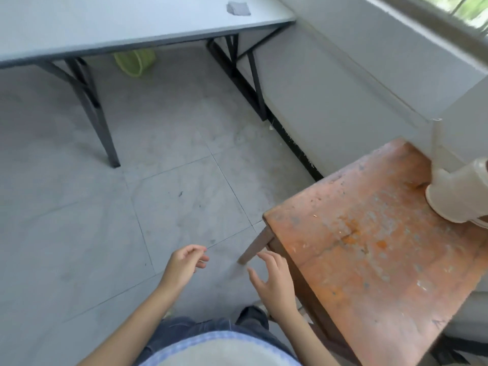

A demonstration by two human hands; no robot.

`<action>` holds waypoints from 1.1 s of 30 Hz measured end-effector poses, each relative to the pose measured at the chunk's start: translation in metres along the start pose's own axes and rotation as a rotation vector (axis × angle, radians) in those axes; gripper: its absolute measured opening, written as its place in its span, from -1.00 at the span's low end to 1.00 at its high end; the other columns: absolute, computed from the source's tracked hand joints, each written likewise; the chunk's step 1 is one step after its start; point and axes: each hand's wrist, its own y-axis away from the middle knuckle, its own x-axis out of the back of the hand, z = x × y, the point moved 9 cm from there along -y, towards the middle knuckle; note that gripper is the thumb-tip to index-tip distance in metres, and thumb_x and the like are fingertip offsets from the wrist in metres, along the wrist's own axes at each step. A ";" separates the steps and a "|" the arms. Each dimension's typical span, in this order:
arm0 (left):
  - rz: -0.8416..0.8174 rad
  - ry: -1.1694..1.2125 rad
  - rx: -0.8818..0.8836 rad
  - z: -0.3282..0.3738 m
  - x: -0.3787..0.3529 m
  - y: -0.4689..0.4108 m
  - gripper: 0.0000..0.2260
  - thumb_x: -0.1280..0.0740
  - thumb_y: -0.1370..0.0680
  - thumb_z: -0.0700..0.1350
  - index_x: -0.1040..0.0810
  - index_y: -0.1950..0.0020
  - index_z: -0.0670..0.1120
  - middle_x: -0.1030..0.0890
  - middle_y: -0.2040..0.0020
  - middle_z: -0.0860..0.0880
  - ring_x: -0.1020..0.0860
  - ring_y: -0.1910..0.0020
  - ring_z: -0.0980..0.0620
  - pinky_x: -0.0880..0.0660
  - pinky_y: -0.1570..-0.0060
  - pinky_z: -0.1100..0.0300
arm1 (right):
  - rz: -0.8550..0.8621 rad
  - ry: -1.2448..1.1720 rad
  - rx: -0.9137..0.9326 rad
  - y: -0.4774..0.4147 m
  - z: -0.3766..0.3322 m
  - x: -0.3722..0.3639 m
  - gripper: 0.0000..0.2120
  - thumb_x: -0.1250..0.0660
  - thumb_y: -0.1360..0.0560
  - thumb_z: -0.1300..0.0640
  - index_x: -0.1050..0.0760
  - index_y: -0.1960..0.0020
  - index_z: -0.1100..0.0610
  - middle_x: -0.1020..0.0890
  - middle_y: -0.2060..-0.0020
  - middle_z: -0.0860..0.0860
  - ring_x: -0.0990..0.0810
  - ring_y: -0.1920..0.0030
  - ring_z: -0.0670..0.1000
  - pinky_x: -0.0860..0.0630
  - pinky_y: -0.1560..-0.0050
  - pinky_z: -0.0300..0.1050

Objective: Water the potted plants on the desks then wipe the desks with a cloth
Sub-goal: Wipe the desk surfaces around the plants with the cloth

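1. Hanging empty above the floor, left hand [184, 262] has loosely curled fingers, right hand [274, 282] has spread ones
2. White watering can [459, 191] stands on the worn orange desk [369, 247], right
3. Grey cloth [238, 8] lies on the far white desk [105, 17]

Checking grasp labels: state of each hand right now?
Left hand: open, loosely curled, holding nothing.
Right hand: open, spread, holding nothing.

A worn orange-brown wooden desk [369, 260] with rough, chipped paint bears a translucent whitish plastic watering can [459, 191], while beyond dusty matt grey floor tiles [171, 167] a smooth matt pale-grey tabletop [118, 22] on black metal legs [97, 114] carries a crumpled grey cloth [238, 8].
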 end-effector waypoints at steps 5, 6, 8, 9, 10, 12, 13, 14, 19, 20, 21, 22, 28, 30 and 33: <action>0.045 -0.249 -0.174 0.002 0.104 -0.011 -0.85 -0.26 -0.54 -0.22 -0.57 -0.06 -0.14 -0.56 0.01 -0.02 -0.48 -0.04 0.05 -0.30 -0.01 0.27 | -0.110 0.002 -0.169 -0.010 -0.062 -0.061 -0.57 -0.21 -0.50 -0.14 -0.46 -0.22 0.12 -0.54 -0.18 0.00 -0.39 -0.27 0.02 -0.28 -0.26 -0.09; 0.103 -0.266 -0.182 -0.002 0.134 -0.013 -0.82 -0.27 -0.53 -0.22 -0.57 -0.10 -0.19 -0.56 -0.01 -0.03 -0.48 -0.06 0.04 -0.30 -0.03 0.26 | -0.138 0.031 -0.148 -0.015 -0.081 -0.075 -0.59 -0.21 -0.51 -0.10 -0.42 -0.26 0.10 -0.51 -0.22 -0.02 -0.36 -0.30 0.01 -0.26 -0.27 -0.09; 0.220 -0.233 -0.134 -0.021 0.192 -0.016 -0.80 -0.27 -0.53 -0.23 -0.56 -0.12 -0.24 -0.57 -0.04 -0.09 -0.50 -0.11 -0.05 -0.33 -0.07 0.20 | -0.199 0.086 -0.089 -0.021 -0.117 -0.100 -0.58 -0.19 -0.52 -0.07 -0.36 -0.33 0.07 -0.45 -0.28 -0.03 -0.31 -0.35 0.01 -0.23 -0.30 -0.06; 0.277 -0.172 -0.064 -0.034 0.218 -0.018 -0.79 -0.25 -0.54 -0.22 -0.55 -0.12 -0.25 -0.56 -0.03 -0.11 -0.50 -0.12 -0.08 -0.33 -0.05 0.18 | -0.217 0.102 -0.068 -0.023 -0.128 -0.107 -0.57 -0.20 -0.52 -0.06 -0.34 -0.34 0.07 -0.43 -0.30 -0.02 -0.29 -0.36 0.02 -0.23 -0.31 -0.04; 0.336 -0.094 0.016 -0.048 0.240 -0.018 -0.79 -0.23 -0.54 -0.22 -0.55 -0.12 -0.27 -0.54 -0.01 -0.12 -0.49 -0.09 -0.09 -0.31 -0.02 0.17 | -0.229 0.110 -0.066 -0.023 -0.134 -0.112 -0.57 -0.22 -0.51 -0.04 -0.35 -0.34 0.07 -0.43 -0.30 -0.01 -0.30 -0.36 0.04 -0.24 -0.31 -0.03; 0.411 0.020 0.119 -0.065 0.267 -0.020 -0.79 -0.21 -0.55 -0.22 -0.52 -0.10 -0.29 -0.50 0.03 -0.13 -0.45 0.00 -0.06 -0.28 0.03 0.18 | -0.234 0.119 -0.125 -0.022 -0.130 -0.116 -0.58 -0.24 -0.50 -0.02 -0.36 -0.33 0.07 -0.44 -0.30 0.01 -0.33 -0.33 0.04 -0.27 -0.30 -0.03; 0.413 0.039 0.127 -0.066 0.271 -0.026 -0.81 -0.20 -0.55 -0.22 -0.52 -0.07 -0.28 -0.50 0.04 -0.14 -0.44 0.02 -0.06 -0.28 0.03 0.18 | -0.233 0.116 -0.162 -0.023 -0.125 -0.117 -0.58 -0.24 -0.50 -0.03 -0.36 -0.32 0.06 -0.44 -0.30 0.00 -0.35 -0.32 0.03 -0.28 -0.29 -0.04; 0.396 0.046 0.117 -0.060 0.270 -0.034 -0.84 -0.21 -0.55 -0.22 -0.52 -0.03 -0.26 -0.51 0.05 -0.15 -0.44 0.03 -0.06 -0.27 0.04 0.18 | -0.234 0.109 -0.197 -0.027 -0.121 -0.118 -0.58 -0.24 -0.51 -0.04 -0.36 -0.32 0.06 -0.44 -0.30 0.00 -0.37 -0.30 0.02 -0.29 -0.29 -0.04; 0.236 -0.056 0.017 -0.006 0.235 -0.087 -0.89 -0.23 -0.55 -0.17 -0.53 0.03 -0.15 -0.53 0.07 -0.09 -0.47 0.01 -0.03 -0.28 0.03 0.21 | -0.265 0.049 -0.239 -0.084 -0.122 -0.128 -0.58 -0.24 -0.51 -0.04 -0.35 -0.32 0.09 -0.45 -0.28 0.02 -0.38 -0.31 0.04 -0.32 -0.29 -0.01; 0.217 -0.100 -0.010 0.007 0.230 -0.098 -0.90 -0.23 -0.55 -0.17 -0.53 0.03 -0.13 -0.54 0.06 -0.08 -0.48 -0.01 -0.03 -0.28 0.02 0.22 | -0.271 0.040 -0.215 -0.101 -0.127 -0.131 -0.58 -0.23 -0.51 -0.03 -0.34 -0.32 0.08 -0.45 -0.29 0.01 -0.37 -0.31 0.03 -0.32 -0.30 -0.03; 0.211 -0.137 -0.030 0.018 0.227 -0.109 -0.91 -0.24 -0.55 -0.17 -0.53 0.04 -0.12 -0.55 0.05 -0.07 -0.49 -0.02 -0.03 -0.28 0.02 0.23 | -0.271 0.030 -0.194 -0.120 -0.132 -0.131 -0.59 -0.23 -0.51 -0.03 -0.34 -0.32 0.07 -0.44 -0.29 0.01 -0.37 -0.31 0.02 -0.33 -0.30 -0.04; 0.211 -0.158 -0.043 0.030 0.225 -0.118 -0.92 -0.24 -0.55 -0.17 -0.52 0.05 -0.11 -0.55 0.06 -0.07 -0.49 -0.02 -0.03 -0.29 0.02 0.23 | -0.266 0.020 -0.180 -0.140 -0.136 -0.129 -0.59 -0.23 -0.51 -0.03 -0.34 -0.32 0.07 -0.44 -0.29 0.01 -0.37 -0.31 0.02 -0.33 -0.30 -0.05; 0.214 -0.066 -0.050 0.097 0.211 -0.171 -0.88 -0.24 -0.54 -0.18 -0.54 0.11 -0.17 -0.54 0.15 -0.11 -0.48 0.09 -0.04 -0.33 0.17 0.14 | -0.219 -0.010 -0.167 -0.233 -0.142 -0.105 -0.59 -0.23 -0.52 -0.02 -0.34 -0.32 0.08 -0.44 -0.29 -0.01 -0.37 -0.32 -0.01 -0.28 -0.31 -0.09; 0.182 -0.083 -0.062 0.112 0.198 -0.185 -0.89 -0.24 -0.54 -0.19 -0.55 0.09 -0.17 -0.53 0.18 -0.05 -0.47 0.09 -0.01 -0.31 0.10 0.17 | -0.244 -0.012 -0.172 -0.250 -0.140 -0.107 -0.60 -0.21 -0.53 -0.03 -0.34 -0.32 0.08 -0.44 -0.29 -0.02 -0.37 -0.32 0.00 -0.28 -0.31 -0.08; 0.143 -0.082 -0.047 0.122 0.187 -0.203 -0.88 -0.25 -0.54 -0.20 -0.55 0.16 -0.14 -0.52 0.24 0.00 -0.46 0.15 0.04 -0.32 0.15 0.18 | -0.302 -0.015 -0.200 -0.262 -0.133 -0.115 -0.62 -0.18 -0.54 -0.03 -0.34 -0.32 0.07 -0.44 -0.29 -0.03 -0.36 -0.32 -0.02 -0.27 -0.31 -0.06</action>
